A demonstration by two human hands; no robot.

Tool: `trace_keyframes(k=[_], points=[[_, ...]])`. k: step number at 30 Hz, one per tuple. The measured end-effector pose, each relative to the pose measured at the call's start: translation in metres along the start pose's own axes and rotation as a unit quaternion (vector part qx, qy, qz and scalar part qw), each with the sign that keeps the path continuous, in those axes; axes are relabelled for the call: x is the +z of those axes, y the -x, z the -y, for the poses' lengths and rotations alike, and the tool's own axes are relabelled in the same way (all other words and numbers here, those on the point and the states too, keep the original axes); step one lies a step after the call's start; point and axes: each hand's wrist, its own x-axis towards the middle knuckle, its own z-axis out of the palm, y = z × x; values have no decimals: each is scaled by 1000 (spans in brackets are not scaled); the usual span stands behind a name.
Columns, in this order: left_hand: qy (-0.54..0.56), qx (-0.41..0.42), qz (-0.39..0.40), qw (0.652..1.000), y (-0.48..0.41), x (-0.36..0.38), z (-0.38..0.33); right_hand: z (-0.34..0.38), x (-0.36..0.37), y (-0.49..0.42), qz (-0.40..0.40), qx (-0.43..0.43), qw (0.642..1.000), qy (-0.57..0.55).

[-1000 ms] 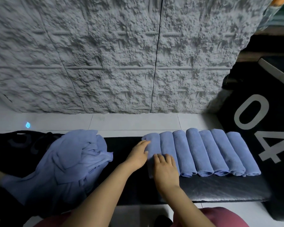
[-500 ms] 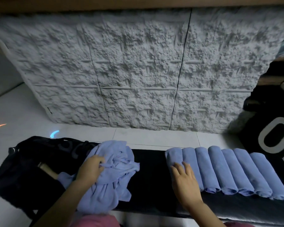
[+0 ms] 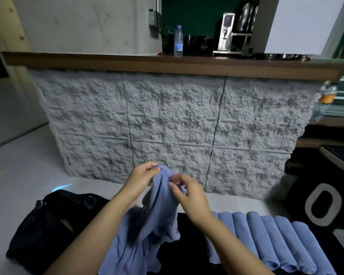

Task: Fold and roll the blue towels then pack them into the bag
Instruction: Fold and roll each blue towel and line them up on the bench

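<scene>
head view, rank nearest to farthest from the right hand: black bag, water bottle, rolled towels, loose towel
1. loose towel, centre, pinched by the right hand
2. rolled towels, low right
3. black bag, low left
4. water bottle, far back on the counter

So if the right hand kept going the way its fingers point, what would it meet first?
The loose blue towel: the right hand points left, fingertips seemingly pinching it. Just beyond, the left hand grips the towel's top.
</scene>
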Motion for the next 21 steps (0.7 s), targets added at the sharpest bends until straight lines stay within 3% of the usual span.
trace_keyframes(k=[3, 6, 10, 12, 15, 17, 21], points=[[1, 21, 16, 1000, 11, 9, -43, 38, -19, -18, -17, -14, 999, -24], [5, 40, 30, 999, 20, 13, -74, 60, -44, -22, -31, -50, 998, 29], [13, 42, -33, 998, 34, 23, -104, 77, -77, -21, 27, -6, 998, 60], [18, 37, -52, 998, 42, 28, -118, 82, -89, -16, 66, 11, 998, 23], [1, 32, 4, 999, 50, 35, -135, 92, -103, -9, 31, 14, 997, -74], [-51, 51, 60, 996, 57, 40, -144, 99, -112, -8, -8, -7, 997, -77], [-121, 114, 92, 982, 64, 39, -157, 112, -130, -12, -9, -22, 998, -58]])
